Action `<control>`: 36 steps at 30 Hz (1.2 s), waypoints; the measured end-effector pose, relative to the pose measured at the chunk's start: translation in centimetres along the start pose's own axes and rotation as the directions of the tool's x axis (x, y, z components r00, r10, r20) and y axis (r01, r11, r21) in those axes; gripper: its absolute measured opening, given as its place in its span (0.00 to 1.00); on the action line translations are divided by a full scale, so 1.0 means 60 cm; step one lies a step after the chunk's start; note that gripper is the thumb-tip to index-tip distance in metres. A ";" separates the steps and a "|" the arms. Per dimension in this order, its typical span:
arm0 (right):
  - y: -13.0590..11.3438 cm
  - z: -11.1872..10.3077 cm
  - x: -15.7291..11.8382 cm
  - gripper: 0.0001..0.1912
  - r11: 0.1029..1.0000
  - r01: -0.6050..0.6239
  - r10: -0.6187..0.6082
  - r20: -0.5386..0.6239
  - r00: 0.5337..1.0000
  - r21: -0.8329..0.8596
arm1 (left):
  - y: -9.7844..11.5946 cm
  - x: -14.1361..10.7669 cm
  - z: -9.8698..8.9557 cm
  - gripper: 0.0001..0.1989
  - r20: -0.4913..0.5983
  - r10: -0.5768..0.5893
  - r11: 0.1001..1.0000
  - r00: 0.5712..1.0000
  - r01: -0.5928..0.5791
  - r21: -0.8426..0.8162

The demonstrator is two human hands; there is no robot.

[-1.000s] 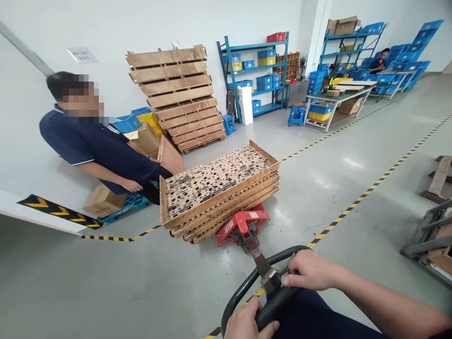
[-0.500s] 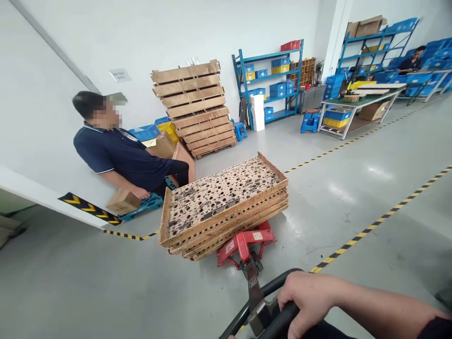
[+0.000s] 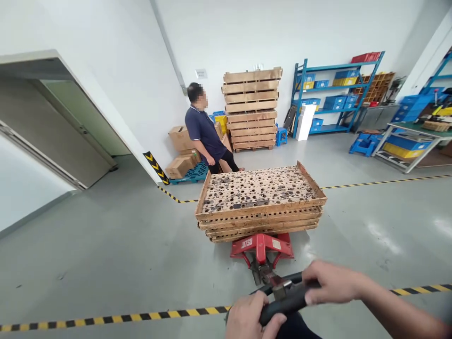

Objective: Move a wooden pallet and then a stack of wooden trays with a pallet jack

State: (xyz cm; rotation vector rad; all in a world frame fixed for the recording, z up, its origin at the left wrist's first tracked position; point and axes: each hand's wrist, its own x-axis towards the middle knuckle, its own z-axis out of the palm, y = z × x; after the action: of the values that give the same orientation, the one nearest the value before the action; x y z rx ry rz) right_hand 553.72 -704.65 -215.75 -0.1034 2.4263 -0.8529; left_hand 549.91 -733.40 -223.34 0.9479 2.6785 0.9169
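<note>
Both my hands are on the black handle (image 3: pixel 287 305) of a red pallet jack (image 3: pixel 262 247). My left hand (image 3: pixel 249 316) wraps round the handle's near left end, thumb and fingers closed on it. Farther right, my right hand (image 3: pixel 330 282) grips the other side of the same handle. On the jack's forks lies a stack of wooden trays (image 3: pixel 261 214). The top tray is pierced with many round holes and marked with dark patches. The forks themselves are hidden beneath the stack.
A person in a dark blue shirt (image 3: pixel 205 129) stands behind the trays by cardboard boxes (image 3: pixel 179 167). Stacked wooden pallets (image 3: pixel 251 110) and a blue shelf rack (image 3: pixel 332 94) line the wall. A doorway (image 3: pixel 81 117) is at left; striped floor tape (image 3: pixel 148 316) crosses in front.
My view has turned left, bringing the doorway in. My left hand, barely visible before, now shows on the handle. The jack and trays appear more squarely ahead; the person stands more upright in view.
</note>
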 end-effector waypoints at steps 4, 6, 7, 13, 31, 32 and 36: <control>-0.020 0.016 0.014 0.32 0.999 -0.027 0.032 -0.278 0.960 0.023 | -0.020 0.010 -0.018 0.15 -0.118 0.248 0.961 0.961 -0.229 0.153; -0.030 0.029 0.017 0.34 0.994 -0.098 0.106 -0.425 0.899 0.043 | -0.030 0.014 -0.028 0.13 -0.124 0.346 0.930 0.930 -0.322 0.176; -0.037 0.036 0.019 0.34 0.989 -0.136 0.144 -0.491 0.859 0.051 | -0.036 0.017 -0.033 0.12 -0.129 0.371 0.920 0.920 -0.345 0.184; -0.082 0.062 0.046 0.35 0.977 -0.205 0.190 -0.656 0.731 0.055 | -0.077 0.055 -0.080 0.07 -0.094 0.344 0.910 0.934 -0.308 0.276; -0.066 -0.051 0.170 0.32 0.969 -0.243 0.175 -0.812 0.557 0.042 | -0.126 0.254 -0.116 0.02 -0.267 0.385 0.838 0.883 -0.213 0.502; -0.061 -0.061 0.177 0.32 0.969 -0.242 0.187 -0.799 0.572 0.054 | -0.126 0.267 -0.115 0.01 -0.279 0.390 0.835 0.877 -0.209 0.510; -0.046 -0.079 0.183 0.32 0.986 -0.153 0.154 -0.739 0.656 0.070 | -0.122 0.284 -0.108 0.10 -0.352 0.459 0.798 0.815 -0.205 0.566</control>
State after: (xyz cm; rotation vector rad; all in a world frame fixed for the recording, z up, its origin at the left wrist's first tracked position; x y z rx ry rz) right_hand 541.68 -706.94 -216.32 0.5676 3.1266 -0.9384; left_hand 530.56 -730.66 -221.60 1.5437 3.3408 0.5377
